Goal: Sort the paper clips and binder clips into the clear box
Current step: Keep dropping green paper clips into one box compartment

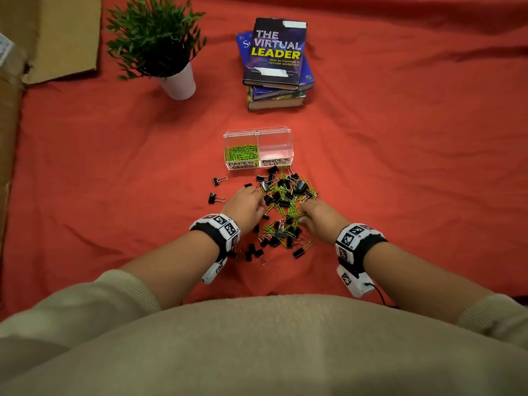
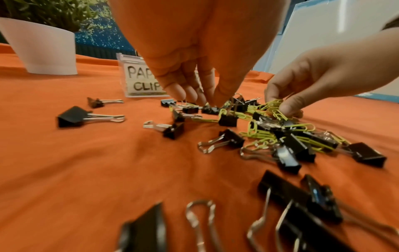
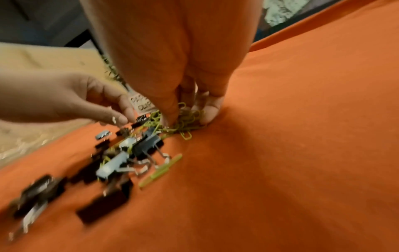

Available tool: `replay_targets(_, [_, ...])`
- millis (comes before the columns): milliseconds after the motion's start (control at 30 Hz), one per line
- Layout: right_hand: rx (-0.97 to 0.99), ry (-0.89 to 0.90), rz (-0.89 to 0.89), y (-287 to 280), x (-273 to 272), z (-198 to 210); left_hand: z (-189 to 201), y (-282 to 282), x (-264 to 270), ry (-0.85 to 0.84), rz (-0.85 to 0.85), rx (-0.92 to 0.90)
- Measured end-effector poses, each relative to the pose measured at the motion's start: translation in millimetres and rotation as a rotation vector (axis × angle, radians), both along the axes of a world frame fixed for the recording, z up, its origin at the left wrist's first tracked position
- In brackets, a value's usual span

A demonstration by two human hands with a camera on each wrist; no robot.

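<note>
both hands down in the mixed pile, sorting roughly half begun.

nearest me, my left hand (image 1: 245, 205) has its fingers bunched, tips on a black binder clip (image 2: 210, 110); whether they grip it i cannot tell. my right hand (image 1: 320, 217) pinches a cluster of yellow-green paper clips (image 2: 278, 111). beyond both hands the clear box (image 1: 258, 132) holds paper clips in its left half; i judge the binder-clip half still bare.
</note>
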State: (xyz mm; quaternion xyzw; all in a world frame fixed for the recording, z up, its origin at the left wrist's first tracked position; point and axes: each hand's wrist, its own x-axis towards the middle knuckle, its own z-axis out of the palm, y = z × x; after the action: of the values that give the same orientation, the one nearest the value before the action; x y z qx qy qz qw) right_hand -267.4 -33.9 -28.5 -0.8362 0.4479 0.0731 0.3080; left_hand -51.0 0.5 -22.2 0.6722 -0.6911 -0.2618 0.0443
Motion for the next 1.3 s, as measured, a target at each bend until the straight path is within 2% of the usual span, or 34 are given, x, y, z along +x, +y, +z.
replay_targets(100, [0.187, -0.053, -0.199, -6.0, -0.2, 6.1, -1.5, -7.2, -8.4, -0.027, 0.025, 0.035])
replay_targets(200, [0.337, -0.132, -0.293, -15.9, -0.9, 13.3, -5.2, -9.7, -14.4, -0.080, 0.028, 0.079])
replay_targets(333, [0.636, -0.263, -0.439, -30.5, 1.2, 26.7, -13.8, -8.2, -17.4, -0.101, 0.046, 0.075])
replay_targets(433, [0.732, -0.321, -0.462, -41.7, 4.8, 33.0, -15.4, -8.0, -16.5, -0.053, 0.046, 0.074])
replay_targets(533, [0.783, -0.377, -0.447, -54.2, 15.7, 44.1, -8.6, -6.6, -10.8, 0.068, 0.101, 0.047])
replay_targets(700, [0.689, -0.374, -0.332, -77.2, 53.9, 74.9, 2.1, -0.8, 18.6, 0.335, 0.342, 0.075])
replay_targets(833, [0.468, -0.303, -0.231, -98.8, 101.7, 85.8, 1.2, -0.4, 37.8, 0.363, 0.390, 0.141])
replay_targets(933, [0.165, -0.136, -0.115, -112.9, 140.1, 80.5, 0.8, 0.0, 36.0, 0.292, 0.291, 0.194])
replay_targets(1033, [-0.009, 0.016, -0.029, -117.6, 168.8, 69.7, 0.0, 0.0, 26.9, 0.223, 0.152, 0.221])
replay_targets(1167, [-0.047, 0.069, 0.010, -118.4, 181.5, 59.1, -1.0, -5.7, 18.4, 0.058, -0.051, 0.178])
replay_targets(1300, [-0.004, -0.076, -0.070, -114.7, 169.1, 54.7, -7.8, -6.6, 16.0, -0.057, -0.166, 0.161])
